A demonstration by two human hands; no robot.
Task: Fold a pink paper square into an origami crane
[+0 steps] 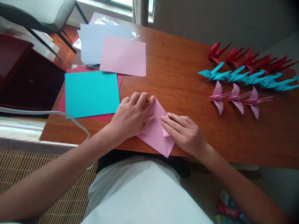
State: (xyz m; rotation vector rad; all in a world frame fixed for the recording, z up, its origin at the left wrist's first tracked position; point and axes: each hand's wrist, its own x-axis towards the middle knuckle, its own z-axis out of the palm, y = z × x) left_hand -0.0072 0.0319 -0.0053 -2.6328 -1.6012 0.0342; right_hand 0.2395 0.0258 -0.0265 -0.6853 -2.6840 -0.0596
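A sheet of pink origami paper (166, 146), partly folded, lies at the front edge of the wooden table with one corner pointing toward me. My left hand (130, 115) is bent over its left side, fingers curled at the far edge and thumb lying on the paper. On the right side, my right hand (184, 130) presses its fingers together on a small folded flap (165, 133); its thumb is hidden. Creases run across the paper between the two hands.
Left of my hands lie blue sheets (92, 93) over red ones, pink sheets (123, 56) and grey-blue sheets (93, 40). Folded cranes stand in rows at the right: red (249, 59), blue (238, 74) and pink (236, 99). A white cable (79, 124) hangs by the table's left corner.
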